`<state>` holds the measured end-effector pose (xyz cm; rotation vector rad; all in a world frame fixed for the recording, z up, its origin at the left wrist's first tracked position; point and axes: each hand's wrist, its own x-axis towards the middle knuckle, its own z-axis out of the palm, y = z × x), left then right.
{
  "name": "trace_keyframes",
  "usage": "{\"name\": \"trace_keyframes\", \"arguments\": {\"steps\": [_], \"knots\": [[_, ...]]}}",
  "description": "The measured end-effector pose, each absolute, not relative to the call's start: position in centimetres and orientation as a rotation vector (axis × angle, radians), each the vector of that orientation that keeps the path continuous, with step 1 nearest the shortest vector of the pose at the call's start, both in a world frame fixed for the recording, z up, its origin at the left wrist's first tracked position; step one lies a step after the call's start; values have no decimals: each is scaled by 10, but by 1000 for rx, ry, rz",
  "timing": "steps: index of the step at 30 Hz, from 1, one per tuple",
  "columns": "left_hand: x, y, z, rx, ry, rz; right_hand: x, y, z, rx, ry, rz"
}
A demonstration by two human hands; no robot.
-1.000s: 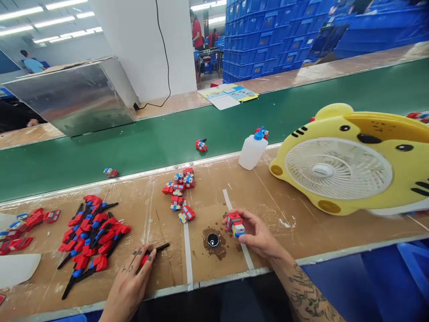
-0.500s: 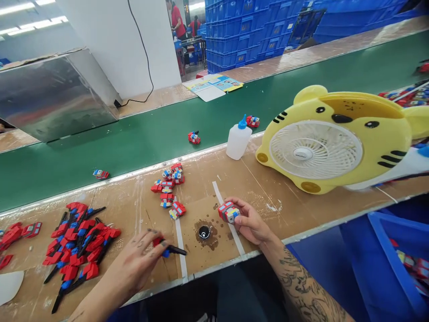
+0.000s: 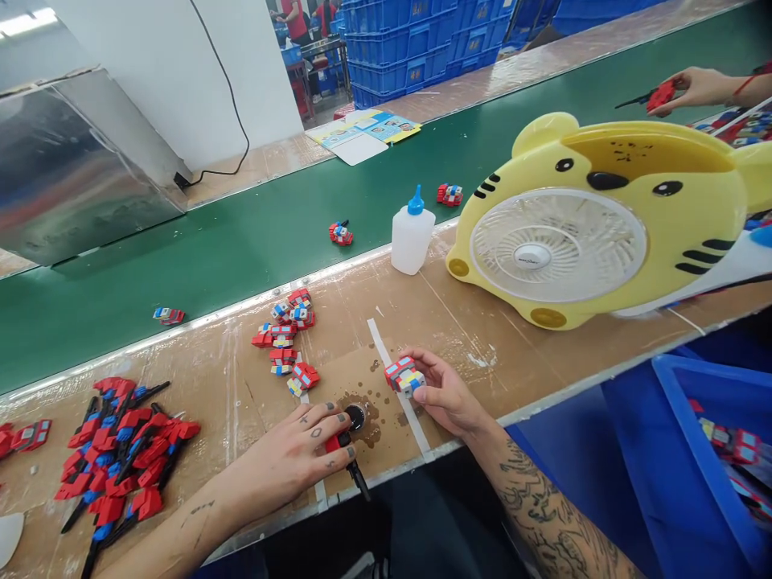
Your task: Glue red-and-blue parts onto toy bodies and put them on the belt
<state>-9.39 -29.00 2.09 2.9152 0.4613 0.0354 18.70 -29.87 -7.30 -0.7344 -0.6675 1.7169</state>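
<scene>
My left hand (image 3: 307,450) is closed on a red and black part (image 3: 357,476), its black rod pointing down toward the table's front edge. The fingertips are beside a small round black dish (image 3: 355,416), with wet spots around it. My right hand (image 3: 446,394) pinches a red, grey and yellow block figure (image 3: 404,375) above the white tape strip. Several similar figures (image 3: 303,375) lie beyond my left hand. A pile of red, blue and black parts (image 3: 129,450) lies at the left.
A white bottle with a blue tip (image 3: 412,241) stands beside a yellow fan (image 3: 579,233). Figures lie on the green belt (image 3: 253,249). Another person's hand (image 3: 703,87) holds a red part at far right. A blue bin (image 3: 681,450) is at lower right.
My left hand has moved right to the black dish with the red and black part. My right hand still holds its figure. Another person's hand has appeared over the belt; the view has shifted slightly.
</scene>
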Motion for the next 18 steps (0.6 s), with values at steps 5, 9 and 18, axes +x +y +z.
{"name": "trace_keyframes", "arguments": {"steps": [5, 9, 18], "knots": [[-96, -290, 21, 2887, 486, -19, 185, -296, -68, -722, -682, 1729], [-103, -290, 16, 2666, 633, 185, 178, -297, -62, -691, -684, 1746], [-76, -289, -5, 1384, 966, 973, 153, -287, -54, -643, -730, 1751]]}}
